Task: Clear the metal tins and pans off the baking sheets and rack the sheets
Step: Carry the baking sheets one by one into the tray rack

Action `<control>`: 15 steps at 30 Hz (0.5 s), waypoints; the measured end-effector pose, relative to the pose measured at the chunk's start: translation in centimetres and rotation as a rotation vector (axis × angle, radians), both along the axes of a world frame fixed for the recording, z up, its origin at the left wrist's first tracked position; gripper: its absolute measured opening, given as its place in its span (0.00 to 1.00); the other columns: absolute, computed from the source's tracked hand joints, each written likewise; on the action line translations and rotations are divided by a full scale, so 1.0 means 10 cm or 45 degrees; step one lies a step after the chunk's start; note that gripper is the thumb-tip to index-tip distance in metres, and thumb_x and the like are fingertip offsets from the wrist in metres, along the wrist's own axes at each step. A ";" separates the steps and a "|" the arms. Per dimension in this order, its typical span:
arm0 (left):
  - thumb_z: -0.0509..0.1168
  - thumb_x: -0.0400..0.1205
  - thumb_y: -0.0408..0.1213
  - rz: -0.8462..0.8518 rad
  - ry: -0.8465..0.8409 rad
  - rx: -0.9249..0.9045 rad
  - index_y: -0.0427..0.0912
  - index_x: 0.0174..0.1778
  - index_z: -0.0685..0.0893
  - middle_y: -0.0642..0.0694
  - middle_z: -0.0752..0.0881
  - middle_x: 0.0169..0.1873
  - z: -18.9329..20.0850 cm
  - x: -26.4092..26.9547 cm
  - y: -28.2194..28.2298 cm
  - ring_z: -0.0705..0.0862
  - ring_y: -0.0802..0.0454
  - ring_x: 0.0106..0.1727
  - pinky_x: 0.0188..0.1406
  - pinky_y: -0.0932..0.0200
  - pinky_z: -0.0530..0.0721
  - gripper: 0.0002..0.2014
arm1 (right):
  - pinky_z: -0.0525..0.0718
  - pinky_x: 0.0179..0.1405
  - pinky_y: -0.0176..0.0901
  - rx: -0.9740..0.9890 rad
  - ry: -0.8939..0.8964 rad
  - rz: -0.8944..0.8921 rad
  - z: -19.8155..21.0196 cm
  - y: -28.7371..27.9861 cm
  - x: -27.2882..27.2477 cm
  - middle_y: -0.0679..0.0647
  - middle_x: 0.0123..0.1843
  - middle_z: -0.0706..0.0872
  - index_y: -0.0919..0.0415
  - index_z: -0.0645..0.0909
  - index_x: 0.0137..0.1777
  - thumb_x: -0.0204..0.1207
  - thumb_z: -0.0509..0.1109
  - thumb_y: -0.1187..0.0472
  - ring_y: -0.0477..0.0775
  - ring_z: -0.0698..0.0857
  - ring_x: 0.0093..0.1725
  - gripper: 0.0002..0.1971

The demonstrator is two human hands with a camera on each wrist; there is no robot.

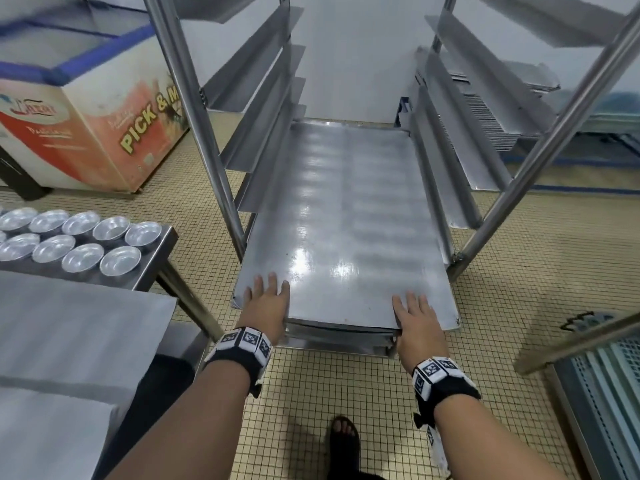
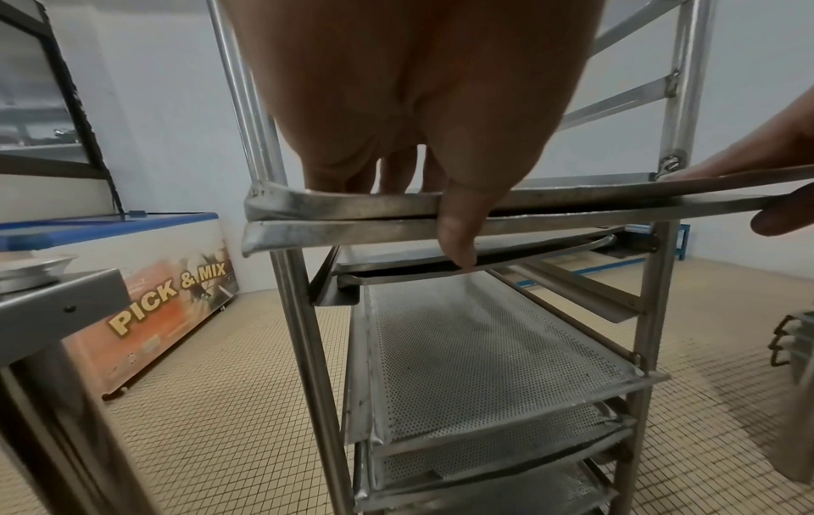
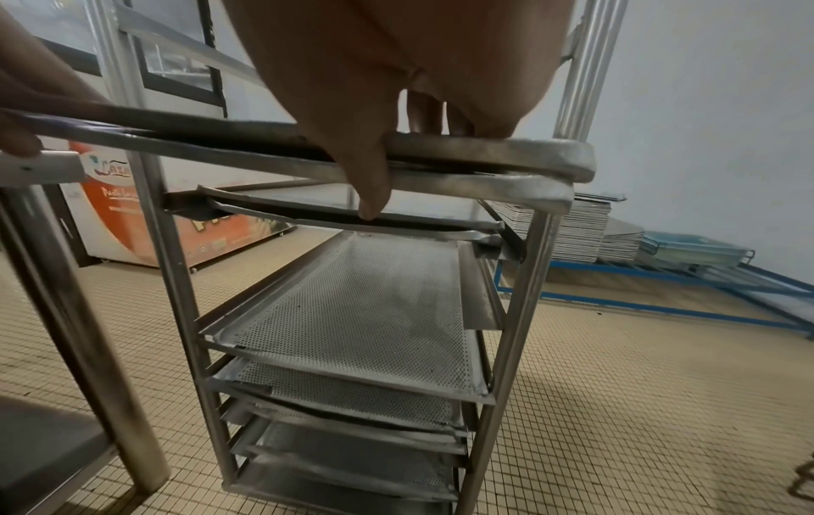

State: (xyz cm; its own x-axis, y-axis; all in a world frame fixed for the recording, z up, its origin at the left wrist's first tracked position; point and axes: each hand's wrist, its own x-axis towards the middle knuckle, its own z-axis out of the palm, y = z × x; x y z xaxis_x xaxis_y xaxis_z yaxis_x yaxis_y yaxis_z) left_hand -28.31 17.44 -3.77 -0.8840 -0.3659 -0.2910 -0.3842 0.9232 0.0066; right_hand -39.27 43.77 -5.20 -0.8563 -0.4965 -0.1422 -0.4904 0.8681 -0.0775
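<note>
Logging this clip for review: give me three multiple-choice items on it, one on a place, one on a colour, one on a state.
1. Where are the small round tins?
A. on the steel table at left
B. on the rack
C. on the floor

2. What colour trims the freezer lid?
A. green
B. blue
C. yellow

3. How do the left hand and right hand hold the baking sheets?
A. hanging free
B. fingers on top, thumbs under the near edge
C. both on the rack posts

Key: A, tins sit in rows there; B, blue lid frame; B, wrist views show thumbs underneath.
</note>
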 end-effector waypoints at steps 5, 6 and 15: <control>0.64 0.84 0.29 0.033 0.036 0.021 0.40 0.86 0.52 0.34 0.45 0.86 -0.03 -0.40 -0.14 0.44 0.28 0.86 0.84 0.33 0.51 0.37 | 0.46 0.85 0.50 0.014 -0.012 0.029 0.04 -0.13 -0.38 0.59 0.89 0.44 0.54 0.44 0.88 0.81 0.66 0.65 0.63 0.45 0.87 0.42; 0.65 0.84 0.30 0.038 0.032 0.024 0.40 0.86 0.53 0.35 0.45 0.86 -0.03 -0.48 -0.17 0.45 0.29 0.86 0.84 0.34 0.50 0.37 | 0.47 0.85 0.50 0.019 -0.003 0.035 0.04 -0.15 -0.46 0.59 0.89 0.44 0.54 0.44 0.88 0.81 0.67 0.64 0.63 0.45 0.87 0.43; 0.69 0.82 0.30 0.072 -0.019 0.048 0.44 0.87 0.50 0.38 0.45 0.87 0.01 -1.21 -0.46 0.45 0.33 0.87 0.85 0.36 0.48 0.42 | 0.50 0.86 0.53 -0.011 0.026 0.065 0.04 -0.43 -1.21 0.61 0.88 0.48 0.56 0.48 0.88 0.80 0.68 0.59 0.65 0.48 0.87 0.41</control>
State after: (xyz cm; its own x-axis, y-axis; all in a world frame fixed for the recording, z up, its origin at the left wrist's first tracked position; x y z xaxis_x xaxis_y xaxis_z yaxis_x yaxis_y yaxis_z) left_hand -40.41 12.80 -3.68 -0.8575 -0.4038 -0.3189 -0.4363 0.8991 0.0348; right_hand -51.35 39.42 -4.83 -0.8325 -0.5408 -0.1203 -0.5356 0.8412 -0.0744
